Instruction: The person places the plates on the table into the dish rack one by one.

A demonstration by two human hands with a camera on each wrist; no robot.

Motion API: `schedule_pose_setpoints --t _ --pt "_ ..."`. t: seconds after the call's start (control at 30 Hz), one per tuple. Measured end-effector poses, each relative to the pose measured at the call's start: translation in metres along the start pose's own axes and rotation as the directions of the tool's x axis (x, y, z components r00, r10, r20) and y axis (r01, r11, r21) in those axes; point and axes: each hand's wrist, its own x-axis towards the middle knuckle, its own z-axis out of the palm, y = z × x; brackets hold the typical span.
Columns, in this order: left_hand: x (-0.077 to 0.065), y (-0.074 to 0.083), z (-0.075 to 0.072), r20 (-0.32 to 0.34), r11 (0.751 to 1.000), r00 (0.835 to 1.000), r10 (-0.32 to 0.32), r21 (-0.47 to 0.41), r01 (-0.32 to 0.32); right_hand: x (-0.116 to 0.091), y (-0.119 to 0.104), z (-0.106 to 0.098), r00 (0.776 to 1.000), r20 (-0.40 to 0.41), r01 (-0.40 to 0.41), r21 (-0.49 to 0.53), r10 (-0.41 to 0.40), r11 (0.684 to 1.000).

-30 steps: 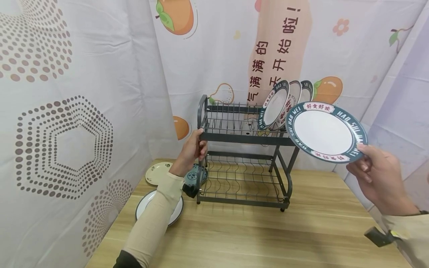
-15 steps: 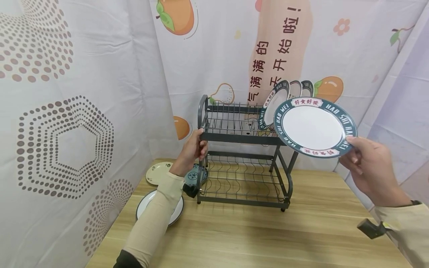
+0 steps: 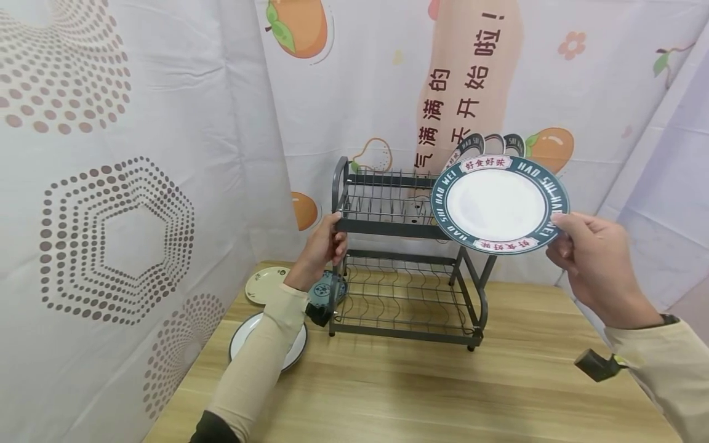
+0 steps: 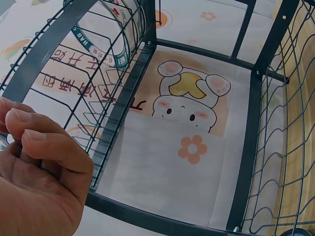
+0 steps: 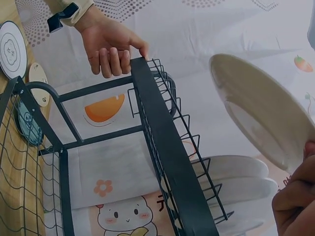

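Observation:
A white plate (image 3: 495, 203) with a green lettered rim is tilted in the air before the upper tier's right end. My right hand (image 3: 598, 258) pinches its right edge, thumb on the upper face; the right wrist view has the plate's pale underside (image 5: 261, 108). Below and left of it stands a dark two-tier dish rack (image 3: 393, 227). At the rack's upper left front corner my left hand (image 3: 321, 246) grips the frame, fingers curled, as the left wrist view also has it (image 4: 44, 167). Several plates (image 5: 236, 169) stand on edge in the upper tier, partly hidden in the head view.
On the wooden table (image 3: 388, 394), left of the rack, lie a cream plate (image 3: 263, 284), a blue patterned plate (image 3: 321, 289) and a white dark-rimmed plate (image 3: 299, 351), partly behind the left arm. A printed curtain (image 3: 354, 74) hangs close behind the rack.
My right hand has carried the plate left and slightly up, so it now covers more of the plates in the rack. The left hand keeps its grip on the rack.

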Motion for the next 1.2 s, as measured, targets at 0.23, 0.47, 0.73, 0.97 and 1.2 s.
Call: schedule_pose_setpoints --t 0.23,0.47,0.73,0.97,1.2 --pt "0.0 0.0 0.003 -0.005 1.0 1.0 0.008 -0.01 -0.008 0.005 -0.003 0.007 0.997 -0.047 -0.067 -0.087 0.063 0.994" --pt "0.002 0.001 0.003 -0.001 1.0 1.0 0.029 -0.009 -0.029 0.013 -0.008 0.016 0.993 -0.096 -0.077 -0.168 0.061 0.983" --pt "0.001 0.0 0.003 0.008 1.0 1.0 0.021 -0.008 -0.021 0.026 -0.007 0.025 0.991 -0.123 -0.07 -0.211 0.044 0.975" --pt "0.002 -0.002 0.002 0.001 1.0 1.0 0.014 -0.017 -0.014 0.039 -0.002 0.028 0.986 -0.165 -0.081 -0.304 0.031 0.949" --pt "0.001 -0.001 0.002 -0.004 1.0 1.0 0.024 -0.011 -0.024 0.05 -0.001 0.036 0.984 -0.174 -0.044 -0.433 -0.036 0.9"
